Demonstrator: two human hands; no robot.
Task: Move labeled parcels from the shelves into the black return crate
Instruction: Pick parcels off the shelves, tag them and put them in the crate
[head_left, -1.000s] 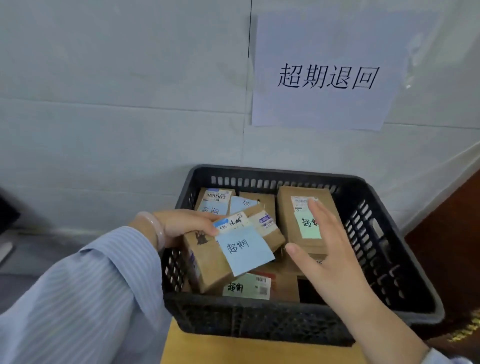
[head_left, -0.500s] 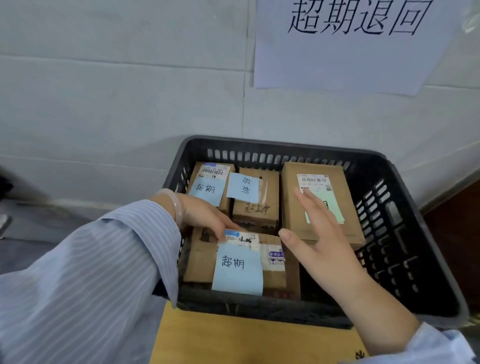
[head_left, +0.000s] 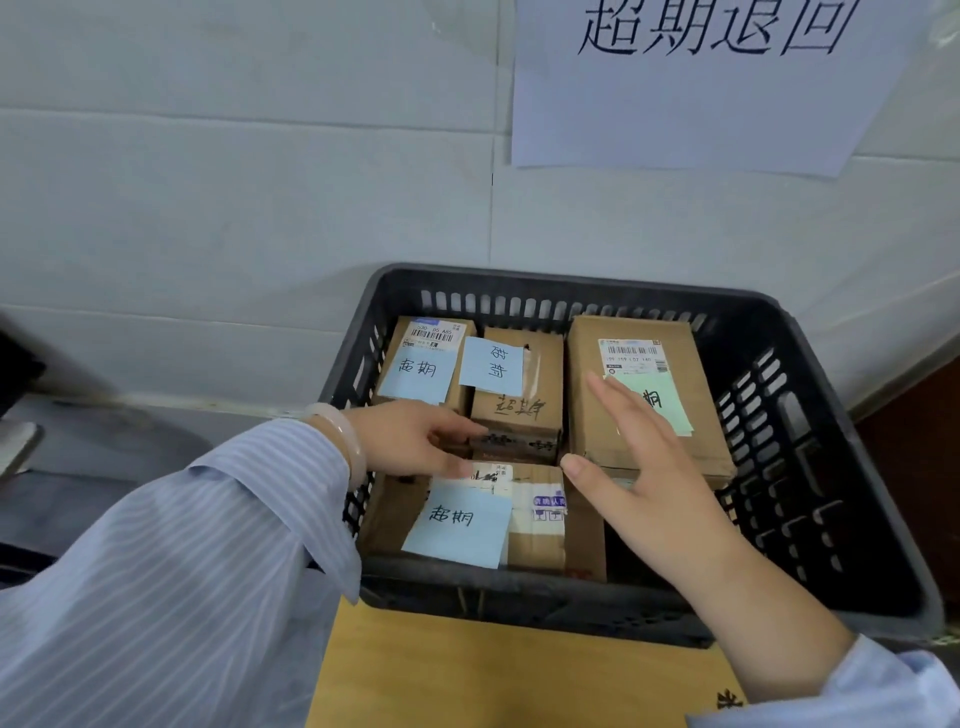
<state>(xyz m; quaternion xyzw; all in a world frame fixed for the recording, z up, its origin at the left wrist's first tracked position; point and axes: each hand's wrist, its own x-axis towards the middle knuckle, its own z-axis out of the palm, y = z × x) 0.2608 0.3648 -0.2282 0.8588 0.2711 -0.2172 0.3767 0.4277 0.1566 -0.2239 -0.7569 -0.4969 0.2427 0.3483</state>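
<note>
The black return crate (head_left: 810, 447) stands against the wall and holds several brown parcels with handwritten notes. A front parcel with a blue note (head_left: 535, 525) lies flat at the near left of the crate. My left hand (head_left: 410, 441) reaches over the crate's left rim, fingers extended, fingertips at that parcel's far edge. My right hand (head_left: 639, 478) hovers open, fingers spread, above the large right parcel with a green note (head_left: 644, 395). Two more parcels sit at the back: a left one with a blue note (head_left: 423, 364) and a middle one (head_left: 519, 395).
A white paper sign with black characters (head_left: 691, 83) hangs on the white wall above the crate. A yellow-brown board (head_left: 498, 675) lies under the crate's near edge. Dark objects sit at the far left edge (head_left: 15, 405). The crate's right part shows bare floor (head_left: 769, 525).
The front parcel was lowered from a tilted, lifted pose to lying flat in the crate. My left hand let go of it and now only reaches its far edge. The view moved closer.
</note>
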